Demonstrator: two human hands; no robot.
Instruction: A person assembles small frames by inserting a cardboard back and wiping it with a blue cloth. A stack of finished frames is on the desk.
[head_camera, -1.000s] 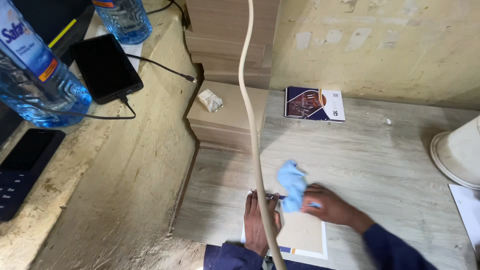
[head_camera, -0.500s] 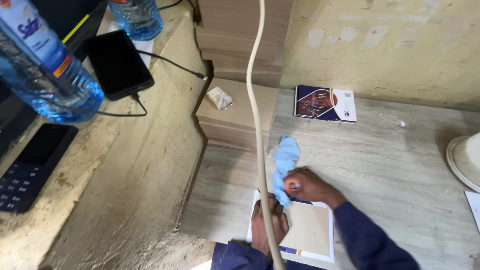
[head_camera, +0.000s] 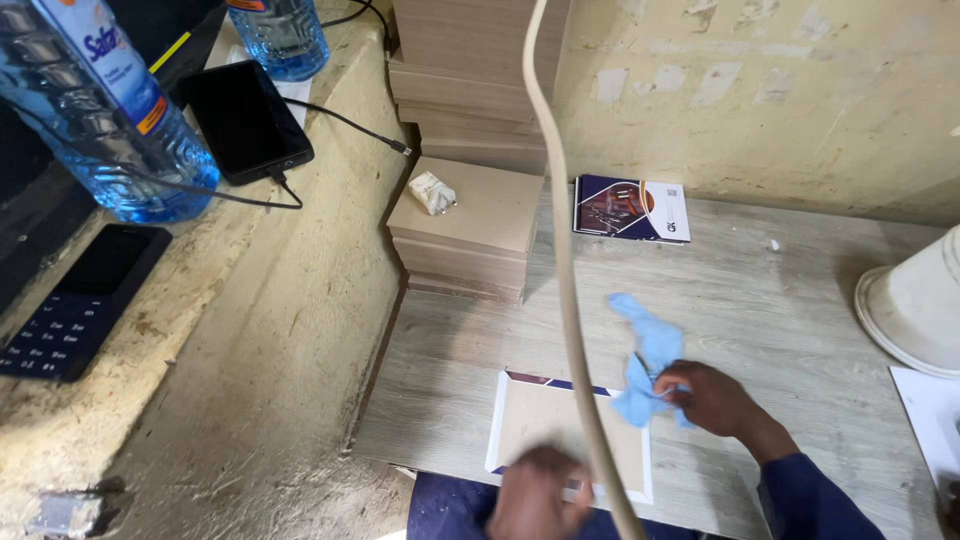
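Compared with half a second ago, we see the right hand (head_camera: 712, 400) shifted rightward with the blue cloth (head_camera: 645, 362), now just off the right edge of the cream board (head_camera: 560, 435) and resting on the wooden tabletop (head_camera: 800, 290). Its fingers are closed on the cloth's lower, bunched end; the free end trails up and to the left, flat on the tabletop. The left hand (head_camera: 535, 490) rests on the board's near edge; motion blur and the hanging cable (head_camera: 565, 270) prevent us from telling whether its fingers are curled or flat. We judge the cloth to be light, soft and limp, so it is best gripped at a gathered bunch. The board appears thin and stiff, best steadied by its edges. A booklet (head_camera: 632, 208) lies well apart near the wall.
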